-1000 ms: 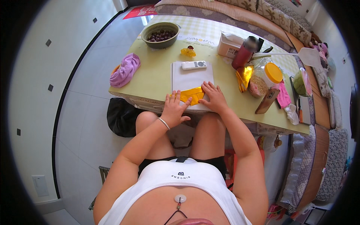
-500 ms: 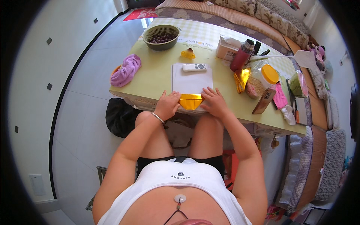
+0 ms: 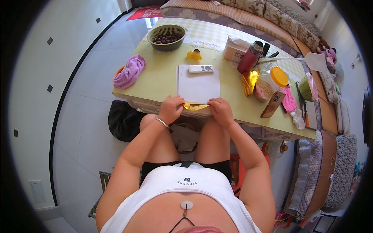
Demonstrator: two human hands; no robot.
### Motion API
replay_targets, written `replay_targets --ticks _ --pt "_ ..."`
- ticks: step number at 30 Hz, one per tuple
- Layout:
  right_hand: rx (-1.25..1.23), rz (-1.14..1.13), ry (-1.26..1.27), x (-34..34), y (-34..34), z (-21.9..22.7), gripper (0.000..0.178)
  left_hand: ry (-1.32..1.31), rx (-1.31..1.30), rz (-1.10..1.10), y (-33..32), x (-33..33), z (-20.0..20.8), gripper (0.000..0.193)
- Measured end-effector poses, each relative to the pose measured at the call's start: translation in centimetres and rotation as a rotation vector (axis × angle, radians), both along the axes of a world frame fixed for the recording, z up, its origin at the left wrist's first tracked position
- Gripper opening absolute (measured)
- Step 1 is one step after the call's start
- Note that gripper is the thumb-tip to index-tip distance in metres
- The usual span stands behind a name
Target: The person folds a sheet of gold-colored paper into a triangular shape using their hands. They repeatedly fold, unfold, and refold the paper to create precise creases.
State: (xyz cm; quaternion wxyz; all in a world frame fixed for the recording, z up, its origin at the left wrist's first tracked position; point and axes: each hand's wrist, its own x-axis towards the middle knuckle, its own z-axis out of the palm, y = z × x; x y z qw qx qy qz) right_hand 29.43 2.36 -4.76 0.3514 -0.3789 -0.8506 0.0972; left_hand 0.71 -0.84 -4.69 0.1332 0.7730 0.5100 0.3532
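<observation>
A piece of shiny gold foil paper [image 3: 195,106] spans the gap between my hands at the near edge of the table, showing as a narrow strip. My left hand [image 3: 171,108] has its fingers closed at the foil's left end. At the right end, my right hand [image 3: 221,110] pinches it with bent fingers. Just beyond lies a stack of white paper [image 3: 198,85], with a white remote control [image 3: 201,69] across its far part. Farther off sits a small yellow folded piece [image 3: 194,54] with a dark tip.
A basket [image 3: 167,37] of dark round fruit and a purple cloth [image 3: 131,72] are on the left. To the right stand a red thermos [image 3: 250,57], gold foil [image 3: 250,82], a yellow-lidded jar [image 3: 268,83], a propped phone [image 3: 272,105], a pink cloth [image 3: 289,100] and a cut melon [image 3: 308,87].
The gold foil has gone from a broad face toward me to a thin strip, turned or folded at the table edge. My fingers have curled in from lying flatter.
</observation>
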Motion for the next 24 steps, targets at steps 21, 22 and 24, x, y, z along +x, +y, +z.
replay_targets --ticks 21,22,24 --pt "-0.589 -0.05 0.961 -3.9 -1.3 2.8 0.017 -1.444 -0.607 0.155 0.9 -1.2 1.7 0.006" --pt "-0.588 -0.046 0.94 -4.0 -1.4 2.9 0.016 -1.498 -0.618 0.148 0.8 -1.4 1.8 0.006" --pt "-0.584 -0.041 0.899 -4.2 -1.6 3.1 0.016 -1.426 -0.614 0.199 0.9 -1.7 1.4 0.008"
